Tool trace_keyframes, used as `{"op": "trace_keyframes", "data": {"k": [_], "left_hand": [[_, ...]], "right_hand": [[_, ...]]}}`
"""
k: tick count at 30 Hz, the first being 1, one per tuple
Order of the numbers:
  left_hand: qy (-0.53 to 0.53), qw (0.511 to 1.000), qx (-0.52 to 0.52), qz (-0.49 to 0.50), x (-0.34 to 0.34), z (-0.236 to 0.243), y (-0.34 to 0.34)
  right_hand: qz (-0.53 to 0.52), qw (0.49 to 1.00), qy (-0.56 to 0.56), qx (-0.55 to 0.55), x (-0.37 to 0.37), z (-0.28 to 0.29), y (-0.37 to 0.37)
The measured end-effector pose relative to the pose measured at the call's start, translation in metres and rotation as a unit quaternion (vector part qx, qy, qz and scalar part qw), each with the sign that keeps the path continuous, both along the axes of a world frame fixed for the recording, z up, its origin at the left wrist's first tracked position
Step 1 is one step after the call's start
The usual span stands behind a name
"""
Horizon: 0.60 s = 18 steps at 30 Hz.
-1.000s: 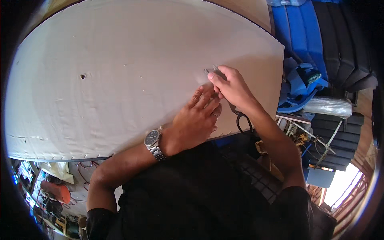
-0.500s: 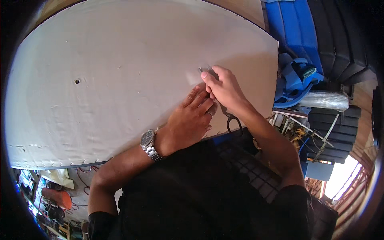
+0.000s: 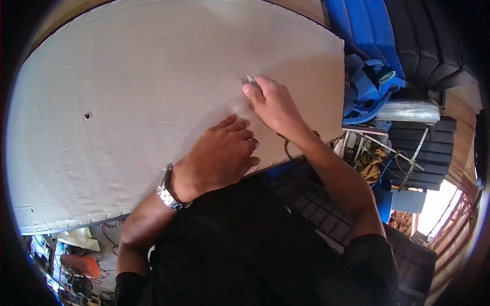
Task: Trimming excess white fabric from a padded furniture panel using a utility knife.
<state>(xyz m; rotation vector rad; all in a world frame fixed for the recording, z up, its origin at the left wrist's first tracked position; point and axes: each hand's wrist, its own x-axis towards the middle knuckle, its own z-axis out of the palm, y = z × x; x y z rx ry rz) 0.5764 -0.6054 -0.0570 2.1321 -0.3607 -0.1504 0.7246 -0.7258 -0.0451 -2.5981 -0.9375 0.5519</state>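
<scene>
A broad, off-white fabric-covered panel (image 3: 153,61) lies in front of me, fastened closely along its rim. On it rests my left hand (image 3: 219,155), palm down with fingers slightly apart, wearing a ring and a metal wristwatch (image 3: 168,189). My right hand (image 3: 275,104) is closed round the blades of a pair of scissors (image 3: 250,79). Their tips poke out past my thumb, close to the fabric. Beneath my right wrist, the dark handle loops partly show, while the middle of the scissors is hidden in my grip.
A small hole (image 3: 87,116) marks the panel's left part. Beyond its right edge are blue plastic pieces (image 3: 372,92), a clear-wrapped roll (image 3: 408,111) and black ribbed panels (image 3: 423,153). An orange container (image 3: 91,266) and cables sit on the floor at lower left.
My hands have come apart: the left has drawn back toward the lower left, and the right has moved slightly up and left with the scissors. The whole view has shifted a little.
</scene>
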Motion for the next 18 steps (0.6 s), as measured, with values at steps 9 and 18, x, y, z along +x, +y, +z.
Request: {"op": "trace_keyframes", "data": {"k": [9,18], "left_hand": [[-0.043,0.996,-0.038,0.062,-0.003,-0.005,-0.003],[-0.099,0.977,0.022,0.187,-0.003,0.001,-0.002]], "right_hand": [[0.121,0.986,-0.009,-0.112,0.015,0.016,0.010],[0.246,0.960,-0.121,-0.052,0.040,0.021,0.003]]}}
